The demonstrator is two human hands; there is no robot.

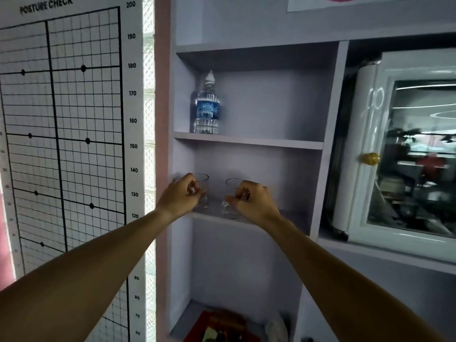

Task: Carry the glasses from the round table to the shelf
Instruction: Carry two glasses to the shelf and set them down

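Note:
Two clear drinking glasses stand upright side by side on the middle board of a pale lilac shelf. My left hand has its fingers curled around the left glass. The right glass sits in the grip of my right hand. Both glass bases rest on or just at the board, near its front edge. My fingers hide much of each glass. The round table is out of view.
A water bottle stands on the board above, at its left. A white cabinet door with a gold knob is to the right. A posture-check chart covers the wall at left. Red items lie in the bottom compartment.

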